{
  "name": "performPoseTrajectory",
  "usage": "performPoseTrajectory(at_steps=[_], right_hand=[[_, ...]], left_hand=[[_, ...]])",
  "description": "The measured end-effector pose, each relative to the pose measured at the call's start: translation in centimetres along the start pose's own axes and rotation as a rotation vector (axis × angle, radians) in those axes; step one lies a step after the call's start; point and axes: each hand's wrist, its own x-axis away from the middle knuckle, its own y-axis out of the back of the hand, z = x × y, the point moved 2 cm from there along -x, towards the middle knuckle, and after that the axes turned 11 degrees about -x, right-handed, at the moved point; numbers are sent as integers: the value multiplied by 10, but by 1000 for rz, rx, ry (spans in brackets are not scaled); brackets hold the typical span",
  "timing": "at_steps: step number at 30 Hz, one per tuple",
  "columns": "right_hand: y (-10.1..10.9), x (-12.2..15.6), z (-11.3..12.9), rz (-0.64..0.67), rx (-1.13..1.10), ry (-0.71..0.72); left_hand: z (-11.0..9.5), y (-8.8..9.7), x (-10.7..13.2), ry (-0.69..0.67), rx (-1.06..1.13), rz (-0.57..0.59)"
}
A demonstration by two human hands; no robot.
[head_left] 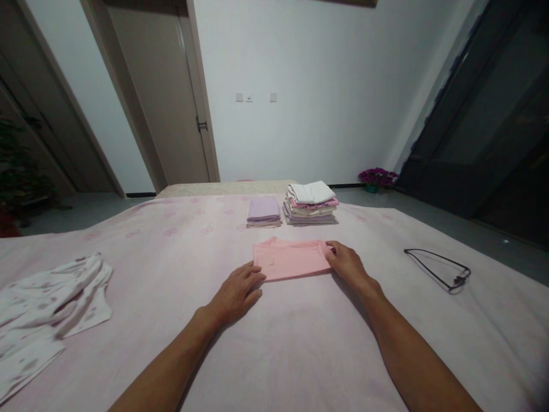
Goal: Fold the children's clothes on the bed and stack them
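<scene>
- Two bare forearms enter from the lower edge and reach forward over a pale pink bed cover (300, 343) printed with faint flowers.
- Left hand (235, 293): palm down, fingers extended, fingertips touching the lower left corner of a folded pink cloth (290, 258); it grasps nothing.
- Right hand (346, 262): resting on the cloth's right edge, fingers curled at the upper right corner; whether they pinch the fabric cannot be told.
- Folded pink cloth: a flat rectangle at the centre of the bed, between the two hands.
- Lilac folded pile (263, 212): beyond the cloth, towards the far edge.
- Taller stack of folded clothes (310, 202): just beside the lilac pile, white piece on top.
- White patterned garment (47, 309): crumpled at the left, well apart from the hands.
- Black wire hanger (440, 268): flat at the right.
</scene>
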Motion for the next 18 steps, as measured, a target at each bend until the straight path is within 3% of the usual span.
performPoseTrajectory(at_steps=[8, 11, 14, 18], right_hand=[[-2, 3, -9, -57, 281, 10], [-3, -2, -20, -27, 188, -103], [-3, -9, -28, 13, 69, -225], [-5, -19, -32, 86, 81, -275]], left_hand=[[-2, 4, -4, 109, 106, -4], [10, 5, -13, 389, 106, -37], [27, 5, -31, 698, 8, 57], [44, -1, -64, 806, -6, 160]])
